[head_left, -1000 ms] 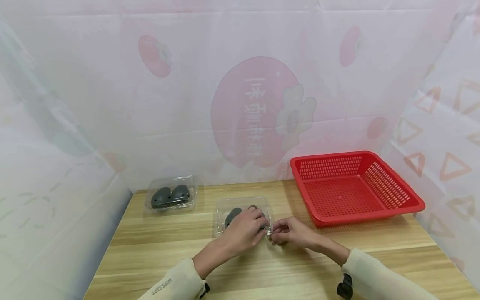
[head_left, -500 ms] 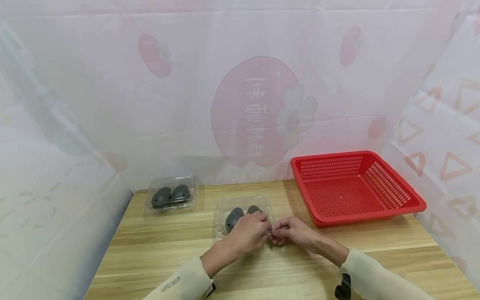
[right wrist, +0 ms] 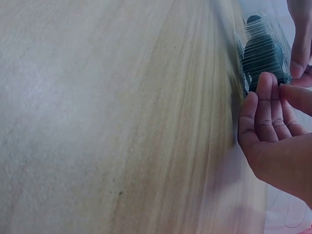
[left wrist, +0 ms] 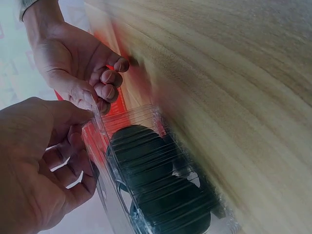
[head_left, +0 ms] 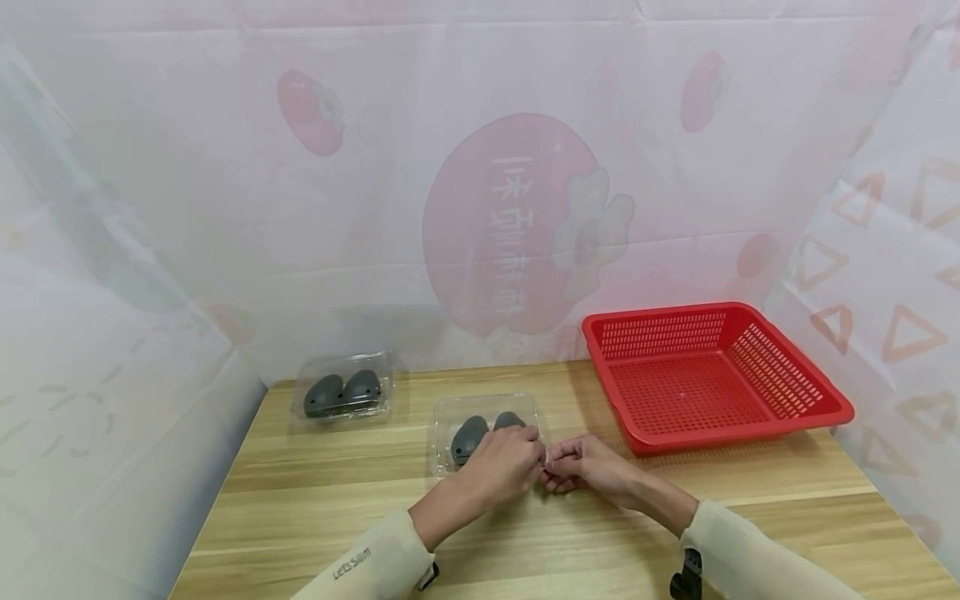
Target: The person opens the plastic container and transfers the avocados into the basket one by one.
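A clear plastic clamshell box [head_left: 444, 412] rests on the table, holding two dark grey-green oval pieces [head_left: 469, 435] with small holes. My left hand [head_left: 498, 467] reaches over the box's near right corner; its thumb and fingers pinch the rim there, as the left wrist view shows. From the right, my right hand [head_left: 588, 467] pinches the same corner between thumb and forefinger, its other fingers curled loosely below. In the right wrist view the box's ribbed side [right wrist: 261, 46] stands just beyond my right fingertips. The hands hide the corner itself in the head view.
Another clear box [head_left: 380, 379] with two similar dark pieces stands at the back left of the wooden table [head_left: 315, 500]. A red perforated plastic basket [head_left: 637, 437] sits at the back right. Printed cloth walls [head_left: 360, 208] close off the back and sides.
My left hand has slid slightly right along the box toward the corner, uncovering more of the dark pieces. My right hand stays nearly in place. The box has hardly moved.
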`<action>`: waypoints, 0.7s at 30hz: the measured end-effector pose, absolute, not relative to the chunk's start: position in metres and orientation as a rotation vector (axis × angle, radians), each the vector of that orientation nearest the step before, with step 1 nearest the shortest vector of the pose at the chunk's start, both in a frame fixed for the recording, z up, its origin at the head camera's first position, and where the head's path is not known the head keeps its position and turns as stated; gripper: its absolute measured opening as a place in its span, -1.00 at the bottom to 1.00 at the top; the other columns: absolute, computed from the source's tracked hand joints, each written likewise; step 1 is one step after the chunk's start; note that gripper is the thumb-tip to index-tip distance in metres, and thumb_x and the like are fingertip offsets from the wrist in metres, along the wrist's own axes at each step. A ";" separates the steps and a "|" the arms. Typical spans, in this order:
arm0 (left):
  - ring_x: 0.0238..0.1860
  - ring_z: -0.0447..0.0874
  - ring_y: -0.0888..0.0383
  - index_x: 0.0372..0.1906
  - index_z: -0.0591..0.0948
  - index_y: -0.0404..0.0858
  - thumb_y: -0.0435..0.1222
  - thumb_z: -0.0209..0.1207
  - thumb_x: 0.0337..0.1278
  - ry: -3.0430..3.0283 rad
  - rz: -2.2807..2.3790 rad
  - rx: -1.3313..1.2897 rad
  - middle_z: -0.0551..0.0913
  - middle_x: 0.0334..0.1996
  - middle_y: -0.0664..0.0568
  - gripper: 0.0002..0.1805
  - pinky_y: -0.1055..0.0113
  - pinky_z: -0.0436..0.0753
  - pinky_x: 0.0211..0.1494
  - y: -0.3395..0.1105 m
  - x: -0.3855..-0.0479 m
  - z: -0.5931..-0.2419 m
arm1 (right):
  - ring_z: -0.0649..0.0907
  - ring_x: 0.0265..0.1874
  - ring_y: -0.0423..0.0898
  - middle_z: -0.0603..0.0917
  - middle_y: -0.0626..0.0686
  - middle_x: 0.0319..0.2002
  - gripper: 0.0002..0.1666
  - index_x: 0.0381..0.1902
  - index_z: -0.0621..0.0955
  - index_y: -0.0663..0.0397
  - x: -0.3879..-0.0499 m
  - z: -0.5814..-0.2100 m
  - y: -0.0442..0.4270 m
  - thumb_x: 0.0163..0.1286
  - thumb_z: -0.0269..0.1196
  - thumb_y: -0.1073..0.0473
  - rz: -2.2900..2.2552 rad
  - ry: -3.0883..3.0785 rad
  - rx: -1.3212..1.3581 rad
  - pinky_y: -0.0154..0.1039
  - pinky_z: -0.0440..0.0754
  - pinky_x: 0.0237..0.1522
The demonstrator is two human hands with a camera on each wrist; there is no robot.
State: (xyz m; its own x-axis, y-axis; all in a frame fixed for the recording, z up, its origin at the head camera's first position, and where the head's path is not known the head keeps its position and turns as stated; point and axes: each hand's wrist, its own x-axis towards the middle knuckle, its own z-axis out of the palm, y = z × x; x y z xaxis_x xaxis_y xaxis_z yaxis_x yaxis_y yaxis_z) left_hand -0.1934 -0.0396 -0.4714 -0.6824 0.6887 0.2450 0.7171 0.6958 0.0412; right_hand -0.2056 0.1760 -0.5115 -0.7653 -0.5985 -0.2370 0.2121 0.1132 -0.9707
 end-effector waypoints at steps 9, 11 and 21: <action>-0.31 0.69 0.20 -0.30 0.79 -0.08 -0.32 0.28 0.35 -2.694 -0.231 -1.126 0.66 -0.31 0.19 -0.87 0.38 0.62 -0.41 -0.038 -0.195 -0.473 | 0.77 -0.20 -0.11 0.79 0.13 -0.23 -0.84 -0.10 0.68 0.38 -0.205 -0.515 0.175 0.54 0.25 0.32 -1.772 1.754 -0.356 -0.26 0.75 -0.09; -0.32 0.70 0.20 -0.31 0.79 -0.08 -0.33 0.28 0.33 -2.678 -0.243 -1.138 0.66 -0.32 0.19 -0.86 0.40 0.61 -0.42 -0.038 -0.195 -0.473 | 0.76 -0.21 -0.13 0.79 0.08 -0.26 -0.86 -0.11 0.70 0.33 -0.205 -0.516 0.174 0.53 0.28 0.32 -1.791 1.745 -0.354 -0.28 0.75 -0.11; -0.43 0.62 0.29 -0.38 0.78 -0.07 -0.36 0.34 0.21 -2.711 -0.338 -1.148 0.63 -0.38 0.22 -0.87 0.47 0.51 -0.50 -0.039 -0.200 -0.473 | 0.78 -0.26 -0.14 0.82 0.08 -0.29 -0.85 -0.09 0.74 0.32 -0.204 -0.523 0.169 0.49 0.29 0.35 -1.845 1.741 -0.337 -0.31 0.73 -0.17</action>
State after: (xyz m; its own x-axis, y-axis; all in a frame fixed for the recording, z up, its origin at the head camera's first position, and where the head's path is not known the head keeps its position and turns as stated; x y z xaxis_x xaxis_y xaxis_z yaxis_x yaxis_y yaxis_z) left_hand -0.1996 -0.0389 -0.4725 -0.6865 0.6828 0.2499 0.7233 0.6766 0.1382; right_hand -0.2038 0.1688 -0.5232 -0.8034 -0.5609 -0.1999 0.2320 0.0144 -0.9726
